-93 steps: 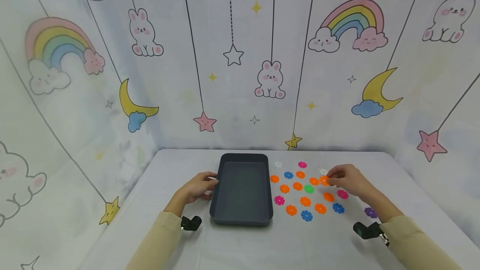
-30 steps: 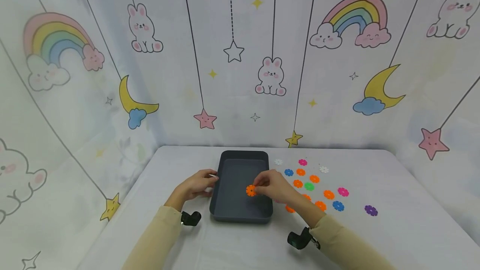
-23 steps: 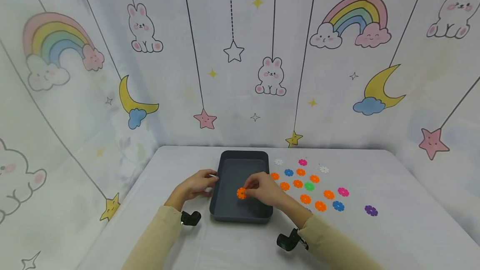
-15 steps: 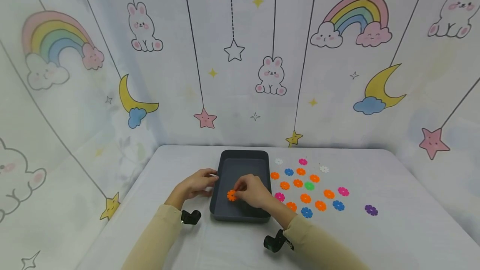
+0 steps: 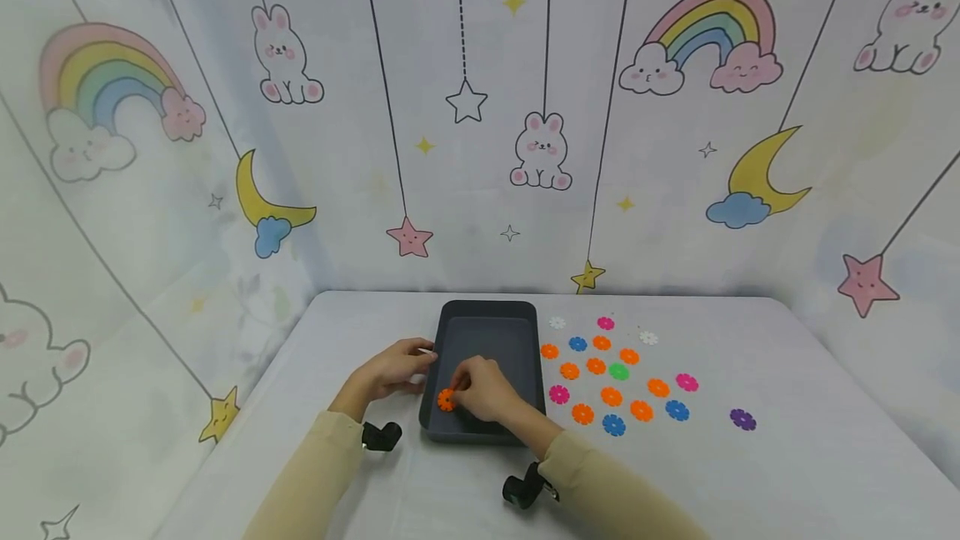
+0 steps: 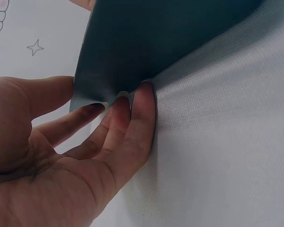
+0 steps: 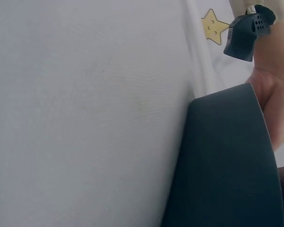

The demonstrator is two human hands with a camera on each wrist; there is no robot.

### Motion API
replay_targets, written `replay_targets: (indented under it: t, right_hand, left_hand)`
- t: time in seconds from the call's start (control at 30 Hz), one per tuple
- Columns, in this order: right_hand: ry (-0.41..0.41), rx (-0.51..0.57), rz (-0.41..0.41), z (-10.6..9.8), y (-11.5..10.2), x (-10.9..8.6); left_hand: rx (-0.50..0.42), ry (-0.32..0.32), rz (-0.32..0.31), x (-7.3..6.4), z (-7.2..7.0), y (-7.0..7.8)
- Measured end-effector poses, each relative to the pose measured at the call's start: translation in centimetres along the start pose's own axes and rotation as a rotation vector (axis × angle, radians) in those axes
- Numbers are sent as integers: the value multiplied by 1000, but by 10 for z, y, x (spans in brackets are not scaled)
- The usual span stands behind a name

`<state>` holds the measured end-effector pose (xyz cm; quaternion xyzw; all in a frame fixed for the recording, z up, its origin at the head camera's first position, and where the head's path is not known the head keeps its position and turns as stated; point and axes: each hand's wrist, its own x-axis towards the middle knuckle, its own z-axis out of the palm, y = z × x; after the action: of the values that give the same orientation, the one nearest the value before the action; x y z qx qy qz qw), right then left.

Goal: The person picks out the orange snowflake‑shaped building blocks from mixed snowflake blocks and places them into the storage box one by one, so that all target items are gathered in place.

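Ideally, the right hand, pinching an orange disc over the near left of the tray, would lower it flat, the left hand touching the side, fingers loose.

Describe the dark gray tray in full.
The dark gray tray is matte and rectangular, with rounded corners, low walls and a flat floor; its material is unclear. It sits upright on the white cloth, a short side facing the person. The left hand touches its left wall; whether the right hand touches its floor is unclear.
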<state>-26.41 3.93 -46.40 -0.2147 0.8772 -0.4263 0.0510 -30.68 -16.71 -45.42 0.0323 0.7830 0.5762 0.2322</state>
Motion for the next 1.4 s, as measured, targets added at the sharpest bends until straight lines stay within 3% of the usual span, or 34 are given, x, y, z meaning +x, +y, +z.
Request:
replay_targets:
  t: [0.33,0.57,0.93,1.4]
  right_hand:
    - [-23,-53,32,2,0,2]
    - [-80,-70,14,-11,-4,-6]
    - [-125,-102,-71,-51,-2,-29]
    - [-74,-123,-32,-120,31,-71]
  left_hand:
    - [-3,2,-10,0,1,1]
    - [-22,11,-11,-1,0,-1]
    - [-11,17,-11,-1,1,-1]
    - [-1,31,-22,2,1,-3]
